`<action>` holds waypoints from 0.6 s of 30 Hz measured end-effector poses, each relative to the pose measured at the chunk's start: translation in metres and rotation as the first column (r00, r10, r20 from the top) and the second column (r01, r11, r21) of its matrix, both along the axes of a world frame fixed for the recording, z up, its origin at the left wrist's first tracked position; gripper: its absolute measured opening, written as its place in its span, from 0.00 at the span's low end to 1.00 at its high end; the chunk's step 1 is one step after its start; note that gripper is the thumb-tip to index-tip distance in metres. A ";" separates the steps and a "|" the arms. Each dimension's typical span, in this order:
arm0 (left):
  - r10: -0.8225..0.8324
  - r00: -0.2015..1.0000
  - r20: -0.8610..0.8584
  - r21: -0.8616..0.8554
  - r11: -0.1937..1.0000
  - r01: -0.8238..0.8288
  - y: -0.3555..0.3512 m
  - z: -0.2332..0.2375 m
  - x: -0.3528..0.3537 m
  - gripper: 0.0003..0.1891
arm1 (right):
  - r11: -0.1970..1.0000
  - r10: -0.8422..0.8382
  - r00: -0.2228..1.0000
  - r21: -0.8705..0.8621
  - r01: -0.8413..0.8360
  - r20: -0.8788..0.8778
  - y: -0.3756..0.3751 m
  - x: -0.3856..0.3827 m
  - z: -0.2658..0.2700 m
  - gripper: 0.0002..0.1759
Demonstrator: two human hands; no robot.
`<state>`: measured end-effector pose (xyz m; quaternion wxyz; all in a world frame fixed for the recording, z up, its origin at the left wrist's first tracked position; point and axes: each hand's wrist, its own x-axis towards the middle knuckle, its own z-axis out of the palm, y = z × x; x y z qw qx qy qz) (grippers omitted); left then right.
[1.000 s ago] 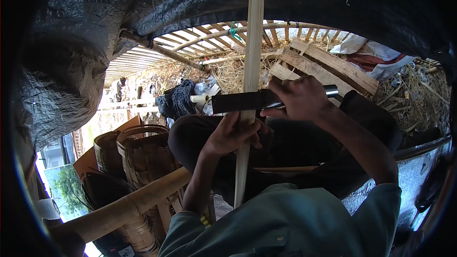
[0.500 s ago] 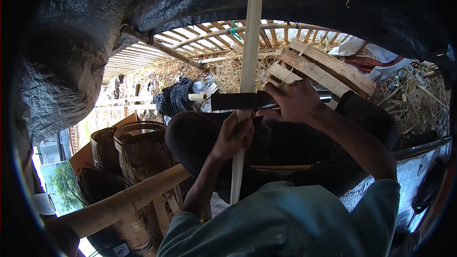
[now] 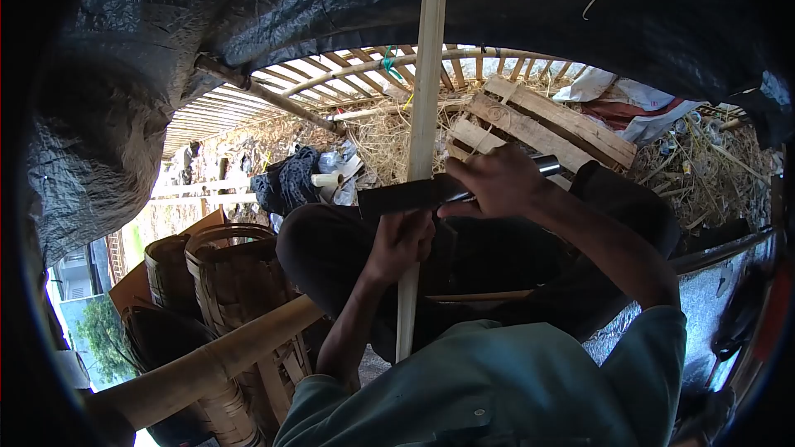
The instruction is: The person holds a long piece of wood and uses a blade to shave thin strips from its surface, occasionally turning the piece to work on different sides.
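Observation:
A long pale bamboo strip [image 3: 426,91] runs upright through the middle of the view, from the top edge down to my lap. My left hand [image 3: 399,244] is closed around its lower part. My right hand [image 3: 498,184] grips a dark, broad-bladed knife [image 3: 406,197] with a shiny metal handle end showing past the fist. The blade lies across the strip, just above my left hand, and tilts down to the left. Its cutting edge cannot be made out.
A thick bamboo pole [image 3: 215,356] crosses at the lower left beside woven baskets [image 3: 236,273]. Beyond my knees are a wooden pallet [image 3: 538,128], straw, white sacks [image 3: 633,99] and a dark bundle [image 3: 290,182]. Black sheeting [image 3: 331,0] hangs overhead; a slatted fence [image 3: 348,74] stands behind.
The knife has tilted, its blade end now lower and nearer my left hand. The whole scene has shifted slightly left in the view. Both hands keep their hold.

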<state>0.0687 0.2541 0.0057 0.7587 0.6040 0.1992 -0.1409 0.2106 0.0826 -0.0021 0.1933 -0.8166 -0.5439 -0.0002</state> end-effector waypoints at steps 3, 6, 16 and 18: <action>-0.030 1.000 0.007 0.066 0.997 0.030 0.007 -0.011 -0.007 0.05 | 0.996 0.046 0.999 -0.075 -0.047 -0.018 0.001 -0.009 0.003 0.37; -0.003 1.000 0.007 0.100 0.995 0.003 0.000 -0.007 -0.003 0.04 | 0.997 -0.016 1.000 -0.079 0.016 0.001 -0.001 -0.001 0.005 0.36; 0.019 1.000 0.016 0.084 0.996 -0.020 -0.004 0.009 0.000 0.05 | 1.000 0.001 0.999 -0.007 0.000 0.052 -0.001 0.005 0.009 0.36; -0.061 0.997 0.054 0.152 0.987 0.052 0.004 -0.007 -0.007 0.05 | 0.993 0.089 0.996 -0.079 -0.088 0.004 0.003 -0.007 0.005 0.37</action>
